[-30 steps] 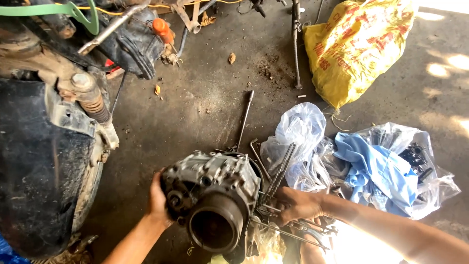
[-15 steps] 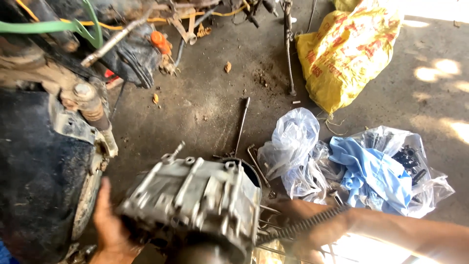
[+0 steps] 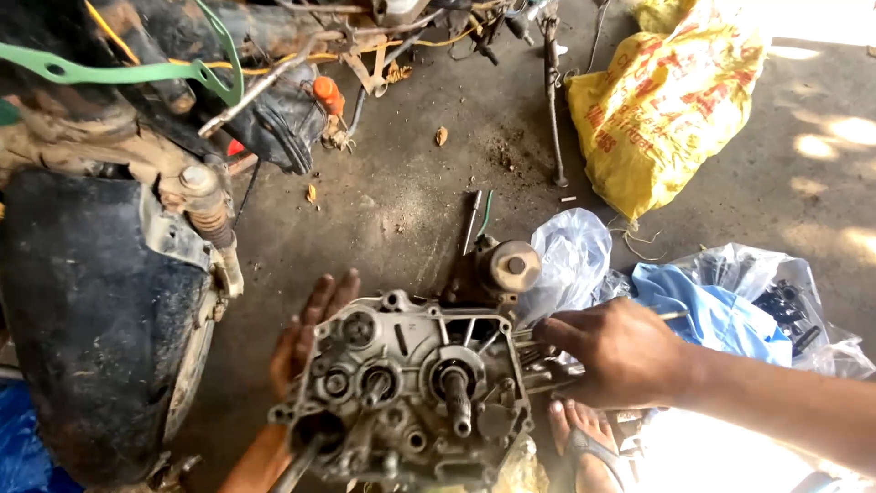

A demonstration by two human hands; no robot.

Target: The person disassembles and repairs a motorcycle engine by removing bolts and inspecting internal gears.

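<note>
A greasy grey engine crankcase (image 3: 411,383) with shafts and gears showing stands low in the middle of the head view, its open side facing up. My left hand (image 3: 306,333) presses flat against its left side, fingers spread. My right hand (image 3: 616,351) grips the studs and metal parts at its right side. A round brown-capped part (image 3: 509,267) sticks up behind the case.
A motorbike's black mudguard (image 3: 91,319) and shock spring (image 3: 208,212) fill the left. A yellow sack (image 3: 666,100) lies at the back right. Clear plastic bags with blue cloth (image 3: 712,315) sit right. A long rod (image 3: 554,100) lies on the concrete. My sandalled foot (image 3: 584,447) is below.
The engine case has been turned over: first its round cylinder opening faced me, now the open crankcase side with shafts faces up. Both hands shifted with it.
</note>
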